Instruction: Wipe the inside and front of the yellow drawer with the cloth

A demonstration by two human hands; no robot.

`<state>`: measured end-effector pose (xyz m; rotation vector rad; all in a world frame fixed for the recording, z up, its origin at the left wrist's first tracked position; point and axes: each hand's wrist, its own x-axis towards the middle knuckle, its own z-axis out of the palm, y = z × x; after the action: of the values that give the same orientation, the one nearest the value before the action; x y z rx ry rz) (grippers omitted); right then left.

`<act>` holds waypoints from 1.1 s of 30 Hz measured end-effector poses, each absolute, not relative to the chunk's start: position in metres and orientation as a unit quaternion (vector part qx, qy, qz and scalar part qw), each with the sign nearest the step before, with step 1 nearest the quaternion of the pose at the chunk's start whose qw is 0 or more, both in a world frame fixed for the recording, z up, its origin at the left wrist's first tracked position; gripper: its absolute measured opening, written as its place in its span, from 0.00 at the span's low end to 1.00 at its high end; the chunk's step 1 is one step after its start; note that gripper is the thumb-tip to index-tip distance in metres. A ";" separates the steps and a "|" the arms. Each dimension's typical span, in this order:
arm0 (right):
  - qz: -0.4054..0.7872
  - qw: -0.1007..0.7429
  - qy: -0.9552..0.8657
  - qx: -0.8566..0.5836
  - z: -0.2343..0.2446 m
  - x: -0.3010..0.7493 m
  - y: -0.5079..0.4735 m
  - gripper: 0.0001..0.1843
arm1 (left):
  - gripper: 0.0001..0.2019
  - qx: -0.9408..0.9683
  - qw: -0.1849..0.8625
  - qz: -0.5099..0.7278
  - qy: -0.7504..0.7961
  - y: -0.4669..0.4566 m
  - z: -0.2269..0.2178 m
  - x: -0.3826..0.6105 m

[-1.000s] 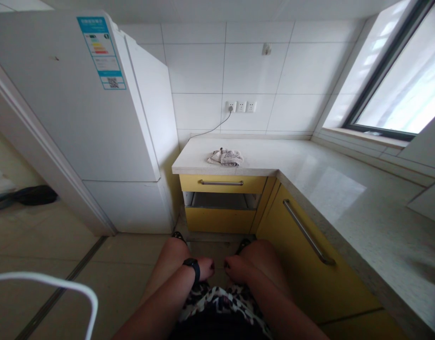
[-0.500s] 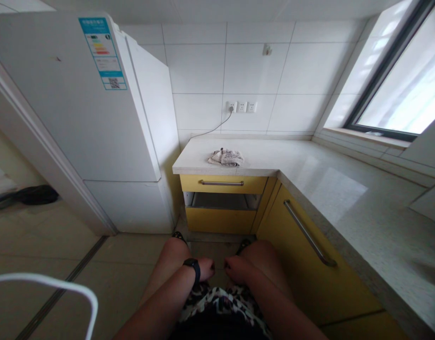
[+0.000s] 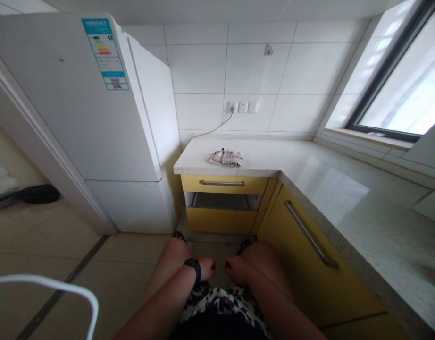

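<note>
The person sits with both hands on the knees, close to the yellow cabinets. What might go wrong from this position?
1. The long bar handle sticks out from the yellow door, just beside the right hand and knee; standing up or turning may bump it.
2. The white rail curves close on the side of the left hand; an arm or leg might catch on it.
</note>
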<state>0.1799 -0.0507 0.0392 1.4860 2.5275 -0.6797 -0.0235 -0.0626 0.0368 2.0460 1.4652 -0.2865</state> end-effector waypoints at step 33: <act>-0.229 0.071 0.832 0.501 0.044 0.179 -0.053 0.17 | 0.20 0.778 0.288 -0.111 0.548 -0.063 0.036 -0.023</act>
<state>0.1795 -0.0528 0.0439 1.5065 2.5001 -0.6887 -0.0232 -0.0626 0.0360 2.0763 1.4618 -0.2958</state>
